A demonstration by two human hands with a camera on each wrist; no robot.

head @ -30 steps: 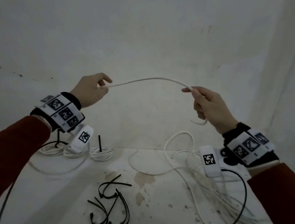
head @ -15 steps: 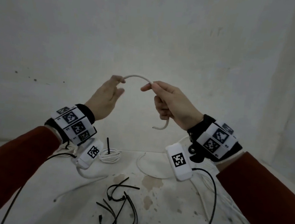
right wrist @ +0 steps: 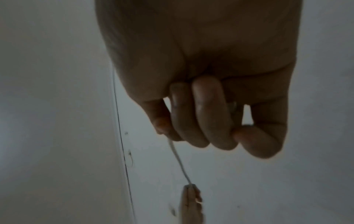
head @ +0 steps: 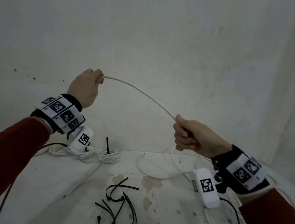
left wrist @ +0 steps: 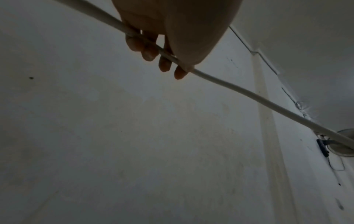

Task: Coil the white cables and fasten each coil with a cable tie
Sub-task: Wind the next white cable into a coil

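From the head view, both hands are up above the worktop [head: 65,185] with a white cable [head: 144,95] strung between them in a shallow arch. The left hand [head: 85,86], up at ten o'clock, has its fingers curled round one end; the right hand [head: 192,136], lower at three o'clock, is fisted round the cable, which drops from under it to the loose white cables [head: 155,173] lying at four o'clock. Finished coils [head: 108,155] sit at nine o'clock against the wall, a black tie standing up from one (the others are partly hidden by the wrist camera). A heap of black cable ties [head: 118,209] lies at six o'clock.

Left wrist view: the left hand [left wrist: 168,34] fills the twelve o'clock edge, fingertips [left wrist: 164,66] wrapped over the cable [left wrist: 249,92], which runs off towards four o'clock.

Right wrist view, dim: the right hand [right wrist: 201,91] is closed tight, the cable [right wrist: 179,160] leaving it at seven o'clock and reaching the left hand [right wrist: 191,203] at six o'clock.
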